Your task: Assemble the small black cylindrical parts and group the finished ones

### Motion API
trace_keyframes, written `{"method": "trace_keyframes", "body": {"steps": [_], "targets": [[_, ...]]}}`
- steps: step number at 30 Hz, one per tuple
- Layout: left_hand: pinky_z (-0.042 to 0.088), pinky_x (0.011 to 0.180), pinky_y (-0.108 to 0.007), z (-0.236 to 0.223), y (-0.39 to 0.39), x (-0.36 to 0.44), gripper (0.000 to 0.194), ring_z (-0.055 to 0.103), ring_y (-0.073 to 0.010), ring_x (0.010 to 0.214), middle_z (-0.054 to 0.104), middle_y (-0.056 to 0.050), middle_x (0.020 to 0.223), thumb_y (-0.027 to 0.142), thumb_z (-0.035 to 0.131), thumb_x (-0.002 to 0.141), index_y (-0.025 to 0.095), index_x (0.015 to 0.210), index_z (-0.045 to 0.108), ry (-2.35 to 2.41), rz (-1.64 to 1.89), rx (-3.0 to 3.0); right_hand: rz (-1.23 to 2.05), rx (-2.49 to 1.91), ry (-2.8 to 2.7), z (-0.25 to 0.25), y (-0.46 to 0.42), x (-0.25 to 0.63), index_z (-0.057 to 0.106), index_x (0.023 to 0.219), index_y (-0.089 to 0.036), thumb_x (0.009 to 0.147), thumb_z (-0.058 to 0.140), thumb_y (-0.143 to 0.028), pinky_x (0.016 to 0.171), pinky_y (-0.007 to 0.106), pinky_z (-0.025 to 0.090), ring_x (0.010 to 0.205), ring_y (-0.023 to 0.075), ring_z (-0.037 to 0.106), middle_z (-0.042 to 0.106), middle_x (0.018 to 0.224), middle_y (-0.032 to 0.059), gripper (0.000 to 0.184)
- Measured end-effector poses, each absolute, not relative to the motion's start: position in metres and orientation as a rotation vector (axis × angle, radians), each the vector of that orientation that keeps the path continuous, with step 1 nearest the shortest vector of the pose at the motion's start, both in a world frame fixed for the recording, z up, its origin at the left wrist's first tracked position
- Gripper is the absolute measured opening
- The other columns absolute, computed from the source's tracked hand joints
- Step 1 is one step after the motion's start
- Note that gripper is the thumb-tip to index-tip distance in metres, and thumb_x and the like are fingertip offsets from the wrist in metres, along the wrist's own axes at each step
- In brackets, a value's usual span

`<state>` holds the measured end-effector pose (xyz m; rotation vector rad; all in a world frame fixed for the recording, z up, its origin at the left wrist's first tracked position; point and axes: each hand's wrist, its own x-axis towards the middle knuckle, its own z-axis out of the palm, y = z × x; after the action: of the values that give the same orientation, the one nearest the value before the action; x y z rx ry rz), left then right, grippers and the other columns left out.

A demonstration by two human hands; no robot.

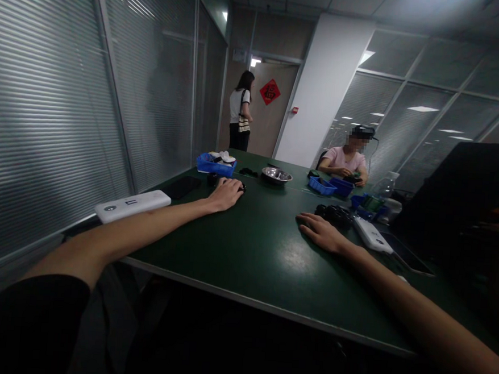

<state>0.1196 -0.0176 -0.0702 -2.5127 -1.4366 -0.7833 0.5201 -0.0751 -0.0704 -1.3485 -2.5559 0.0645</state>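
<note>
My left hand [227, 194] reaches out over the green table [245, 255], its fingers bent down over a small black object [243, 187] that shows only at the fingertips. What kind of thing it is cannot be made out. Just left of those fingers sits another dark round item [212, 178]. My right hand [321, 232] lies flat on the tabletop with fingers stretched out and thumb apart, holding nothing. Right beyond it is a heap of black pieces [335, 214], too dark to name.
A steel bowl [276, 181] stands mid-table. Blue bins [217, 166] hold small items. White power-bank-like devices [132, 204] lie at both sides, with a dark phone [407, 254] at right. A seated co-worker [344, 159] handles something opposite; another person [240, 111] stands by the door.
</note>
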Motion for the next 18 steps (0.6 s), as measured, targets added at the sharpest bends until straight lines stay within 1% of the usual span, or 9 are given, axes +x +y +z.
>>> {"method": "trace_keyframes", "body": {"steps": [2, 3, 5, 7, 9, 11, 13, 16, 18], "targets": [[0.041, 0.108, -0.044, -0.067, -0.035, 0.136, 0.039, 0.056, -0.0271, 0.120, 0.061, -0.014, 0.131, 0.042, 0.040, 0.103, 0.015, 0.127, 0.055, -1.283, -0.833, -2.746, 0.042, -1.212, -2.490, -0.064, -0.089, 0.499, 0.055, 0.146, -0.025, 0.100, 0.048, -0.057, 0.115, 0.056, 0.043, 0.133, 0.0344, 0.055, 0.057, 0.146, 0.0124, 0.056], [0.044, 0.105, -0.041, -0.065, -0.044, 0.145, 0.038, 0.057, -0.0257, 0.119, 0.060, -0.014, 0.131, 0.043, 0.042, 0.103, 0.016, 0.127, 0.055, -1.202, -0.878, -2.860, 0.063, -1.138, -2.456, -0.061, -0.098, 0.487, 0.056, 0.144, -0.027, 0.100, 0.050, -0.054, 0.112, 0.055, 0.046, 0.129, 0.0329, 0.058, 0.060, 0.141, 0.0110, 0.053], [0.046, 0.101, -0.038, -0.064, -0.064, 0.162, 0.034, 0.061, -0.0228, 0.113, 0.063, -0.011, 0.125, 0.043, 0.047, 0.102, 0.018, 0.122, 0.055, -1.013, -0.970, -3.091, 0.162, -1.014, -2.343, -0.056, -0.117, 0.460, 0.059, 0.137, -0.028, 0.101, 0.050, -0.051, 0.100, 0.050, 0.055, 0.115, 0.0288, 0.064, 0.065, 0.128, 0.0089, 0.044], [0.048, 0.096, -0.036, -0.063, -0.081, 0.176, 0.032, 0.063, -0.0210, 0.107, 0.066, -0.009, 0.118, 0.044, 0.054, 0.099, 0.019, 0.120, 0.053, -0.847, -1.059, -3.300, 0.229, -0.937, -2.267, -0.052, -0.134, 0.438, 0.064, 0.124, -0.026, 0.100, 0.055, -0.050, 0.088, 0.044, 0.058, 0.101, 0.0253, 0.067, 0.066, 0.116, 0.0080, 0.035], [0.049, 0.091, -0.035, -0.063, -0.091, 0.184, 0.043, 0.065, -0.0203, 0.104, 0.067, -0.010, 0.117, 0.044, 0.064, 0.094, 0.020, 0.124, 0.045, -0.772, -1.202, -3.445, 0.222, -0.880, -2.247, -0.051, -0.145, 0.425, 0.067, 0.109, -0.025, 0.097, 0.062, -0.050, 0.082, 0.040, 0.058, 0.093, 0.0236, 0.066, 0.065, 0.105, 0.0070, 0.029], [0.049, 0.089, -0.035, -0.064, -0.094, 0.187, 0.054, 0.066, -0.0204, 0.104, 0.069, -0.010, 0.114, 0.042, 0.071, 0.090, 0.021, 0.128, 0.040, -0.758, -1.253, -3.551, 0.195, -0.881, -2.222, -0.051, -0.151, 0.421, 0.068, 0.104, -0.025, 0.098, 0.062, -0.049, 0.078, 0.039, 0.057, 0.090, 0.0229, 0.064, 0.063, 0.101, 0.0066, 0.026], [0.049, 0.088, -0.035, -0.065, -0.092, 0.187, 0.061, 0.066, -0.0206, 0.104, 0.071, -0.010, 0.112, 0.041, 0.075, 0.087, 0.021, 0.131, 0.039, -0.793, -1.249, -3.616, 0.183, -0.901, -2.198, -0.051, -0.152, 0.422, 0.068, 0.100, -0.025, 0.098, 0.061, -0.049, 0.075, 0.038, 0.056, 0.089, 0.0229, 0.063, 0.062, 0.100, 0.0064, 0.025], [0.048, 0.087, -0.034, -0.066, -0.088, 0.187, 0.066, 0.066, -0.0214, 0.104, 0.071, -0.008, 0.113, 0.043, 0.081, 0.080, 0.020, 0.131, 0.046, -0.924, -1.199, -3.598, 0.197, -0.899, -2.182, -0.052, -0.150, 0.425, 0.067, 0.095, -0.025, 0.097, 0.062, -0.050, 0.072, 0.037, 0.055, 0.087, 0.0226, 0.062, 0.061, 0.097, 0.0056, 0.026], [0.047, 0.087, -0.034, -0.065, -0.087, 0.187, 0.061, 0.066, -0.0219, 0.104, 0.071, -0.007, 0.111, 0.047, 0.083, 0.076, 0.019, 0.124, 0.057, -0.972, -1.112, -3.562, 0.202, -0.878, -2.186, -0.052, -0.149, 0.425, 0.066, 0.092, -0.025, 0.096, 0.063, -0.051, 0.071, 0.037, 0.054, 0.086, 0.0223, 0.062, 0.061, 0.095, 0.0053, 0.027]]}}
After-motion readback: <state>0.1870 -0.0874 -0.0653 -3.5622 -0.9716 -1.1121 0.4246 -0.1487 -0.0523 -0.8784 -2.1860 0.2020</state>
